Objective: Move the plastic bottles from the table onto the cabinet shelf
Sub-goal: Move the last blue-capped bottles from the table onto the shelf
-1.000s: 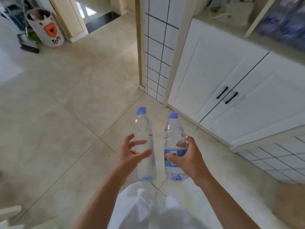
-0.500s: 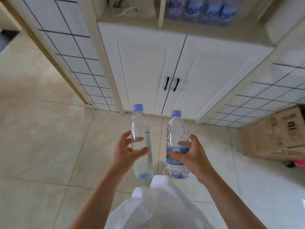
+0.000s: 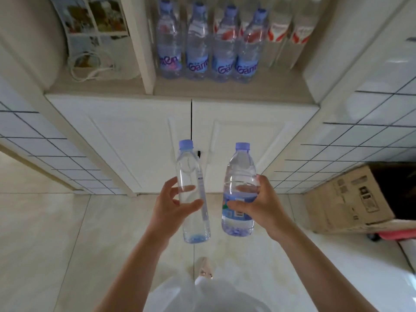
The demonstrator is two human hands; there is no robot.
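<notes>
Before the white cabinet (image 3: pixel 157 136), closer than half a second ago: the shelf (image 3: pixel 225 88) and its row of bottles (image 3: pixel 207 41) now show in full, labels reading "Ganten" in part. Left hand (image 3: pixel 171 208) grips the slim bottle (image 3: pixel 193 194), right hand (image 3: pixel 261 206) grips the wider bottle (image 3: pixel 238 192), whose blue label is too blurred to read. Both bottles are held upright in the air below the shelf, caps up, long axes near vertical. Cardboard box (image 3: pixel 346 199) at right.
</notes>
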